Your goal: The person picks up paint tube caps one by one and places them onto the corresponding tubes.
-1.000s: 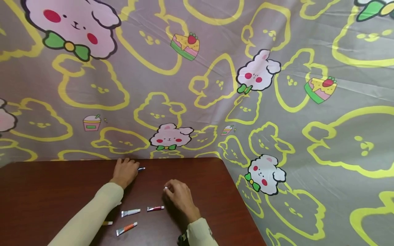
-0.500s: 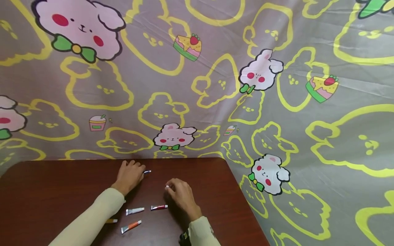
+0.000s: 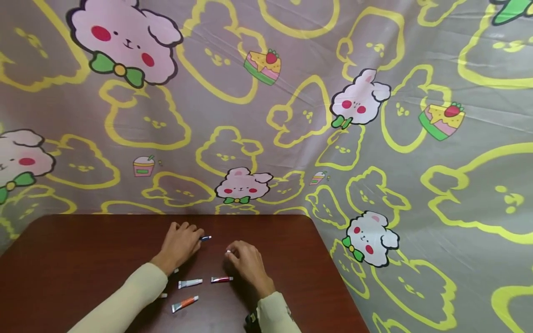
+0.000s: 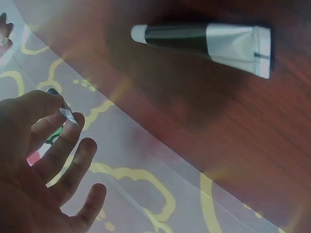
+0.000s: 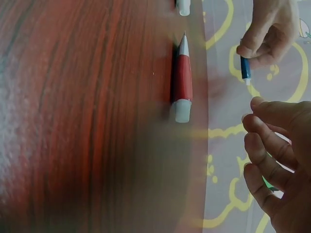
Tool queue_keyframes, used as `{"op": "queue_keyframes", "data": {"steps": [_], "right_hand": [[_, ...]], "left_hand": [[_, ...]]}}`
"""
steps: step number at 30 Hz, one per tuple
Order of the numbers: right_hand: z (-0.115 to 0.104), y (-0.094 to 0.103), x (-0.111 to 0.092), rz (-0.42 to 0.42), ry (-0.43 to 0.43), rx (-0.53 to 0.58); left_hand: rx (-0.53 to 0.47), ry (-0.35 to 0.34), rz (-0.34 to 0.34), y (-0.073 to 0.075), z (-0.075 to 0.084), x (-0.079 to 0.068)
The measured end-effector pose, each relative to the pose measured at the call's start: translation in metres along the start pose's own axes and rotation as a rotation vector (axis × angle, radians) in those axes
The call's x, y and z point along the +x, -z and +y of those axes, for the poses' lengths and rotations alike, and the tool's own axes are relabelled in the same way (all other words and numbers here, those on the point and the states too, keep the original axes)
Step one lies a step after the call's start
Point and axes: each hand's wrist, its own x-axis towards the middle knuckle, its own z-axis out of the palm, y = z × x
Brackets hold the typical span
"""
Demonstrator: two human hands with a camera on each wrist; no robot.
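Note:
In the head view my left hand (image 3: 182,243) is over the far part of the table, pinching a small blue paint tube (image 3: 206,238) between thumb and fingers. The tube's white tip (image 5: 248,81) points toward my right hand in the right wrist view. My right hand (image 3: 246,262) is just to the right, thumb and forefinger together around a small white piece (image 3: 228,251) mostly hidden by the fingers. Nearer me lie a silver-white tube (image 3: 190,283), a red tube (image 3: 222,279) and an orange tube (image 3: 185,304). A dark tube (image 4: 177,38) lies below my left wrist.
White caps of two tubes peek out beside my left forearm, one a cap (image 3: 164,295) near the sleeve. The brown wooden table (image 3: 300,277) ends against a grey curtain (image 3: 287,101) printed with cartoon animals, behind it and along its right side.
The head view has turned slightly left. My left hand has come a little nearer with the blue tube, and the gap between the tube's tip and my right fingertips has narrowed.

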Motion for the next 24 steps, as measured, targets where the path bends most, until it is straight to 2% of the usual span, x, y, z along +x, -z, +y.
{"op": "queue_keyframes", "data": {"steps": [4, 11, 19, 24], "right_hand": [[-0.001, -0.001, 0.000, -0.013, -0.003, 0.008], [-0.005, -0.004, 0.003, -0.015, 0.029, 0.007], [-0.012, -0.005, 0.007, -0.033, 0.037, -0.006], [-0.015, -0.006, 0.007, -0.038, 0.045, -0.004]], "left_hand": [[-0.017, -0.025, 0.026, 0.005, 0.006, -0.004], [-0.009, -0.046, 0.016, 0.016, 0.016, -0.010], [-0.029, -0.064, 0.069, 0.018, 0.022, -0.014], [-0.027, -0.074, 0.063, 0.023, 0.026, -0.017]]}}
